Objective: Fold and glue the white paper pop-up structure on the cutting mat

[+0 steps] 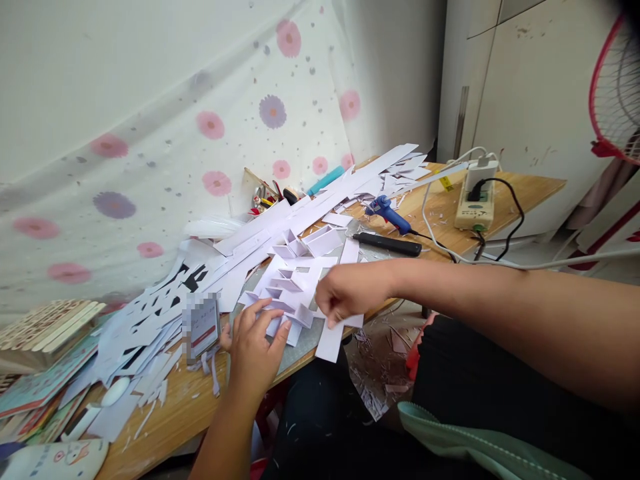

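A white board model (287, 283) with upright pieces and cut-outs lies on a grey mat (295, 353) near the table's front edge. My left hand (257, 340) rests at its left side, fingers spread and fingertips touching it. At its right side my right hand (340, 293) is closed, fingers curled down over a white strip (330, 343) that reaches past the mat's edge. What lies between those fingers is too small to make out. Just behind the model are small open box shapes (323, 240) of the same board.
A black-handled cutter (387, 244) and a blue glue gun (390, 215) lie behind my right hand. A power strip (475, 207) with cables stands at the right. Long white strips (345, 193) cross the table (170, 417); cut sheets (145, 327) and a small case (203, 327) are left.
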`<state>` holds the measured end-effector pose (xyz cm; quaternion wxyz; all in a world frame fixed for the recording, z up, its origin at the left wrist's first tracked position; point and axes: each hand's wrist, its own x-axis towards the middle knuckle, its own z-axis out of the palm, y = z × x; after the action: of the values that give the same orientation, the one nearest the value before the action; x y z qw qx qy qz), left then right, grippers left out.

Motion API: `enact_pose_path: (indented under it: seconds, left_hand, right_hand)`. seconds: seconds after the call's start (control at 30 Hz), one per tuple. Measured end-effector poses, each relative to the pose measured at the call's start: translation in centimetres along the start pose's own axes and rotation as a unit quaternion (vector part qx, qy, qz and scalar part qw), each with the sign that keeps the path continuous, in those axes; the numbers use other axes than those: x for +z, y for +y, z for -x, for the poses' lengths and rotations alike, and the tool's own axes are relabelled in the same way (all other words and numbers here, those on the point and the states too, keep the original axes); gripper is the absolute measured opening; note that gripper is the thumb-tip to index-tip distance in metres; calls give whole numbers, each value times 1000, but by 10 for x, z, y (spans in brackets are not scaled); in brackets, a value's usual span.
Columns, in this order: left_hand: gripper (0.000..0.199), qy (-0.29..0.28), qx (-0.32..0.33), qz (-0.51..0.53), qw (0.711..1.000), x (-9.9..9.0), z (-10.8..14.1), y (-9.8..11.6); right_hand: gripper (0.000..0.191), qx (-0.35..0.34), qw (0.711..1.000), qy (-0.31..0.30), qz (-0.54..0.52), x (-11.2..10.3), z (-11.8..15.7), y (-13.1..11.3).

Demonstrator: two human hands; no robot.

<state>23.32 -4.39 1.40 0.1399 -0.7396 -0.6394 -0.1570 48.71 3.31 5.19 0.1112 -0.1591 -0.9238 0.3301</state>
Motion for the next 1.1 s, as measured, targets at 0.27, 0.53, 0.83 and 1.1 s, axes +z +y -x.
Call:
enact_pose_path:
  seconds: [0.27,0.53,0.83,1.1]
  left_hand:
    - [28,-25,26,-53,998,16,-2,-10]
    - [36,14,67,-13,998,15,-6,-25]
    - [38,29,23,69,997,-4,1,-47]
    - [40,13,31,121,992,-9,9,-56]
  right_hand:
    - [16,92,983,-138,84,0,14,-7]
    - [29,345,883,161,276,-50,39,48]
    - [37,369,877,138,275,-37,39,81]
    - [36,362,881,179,248,-39,37,79]
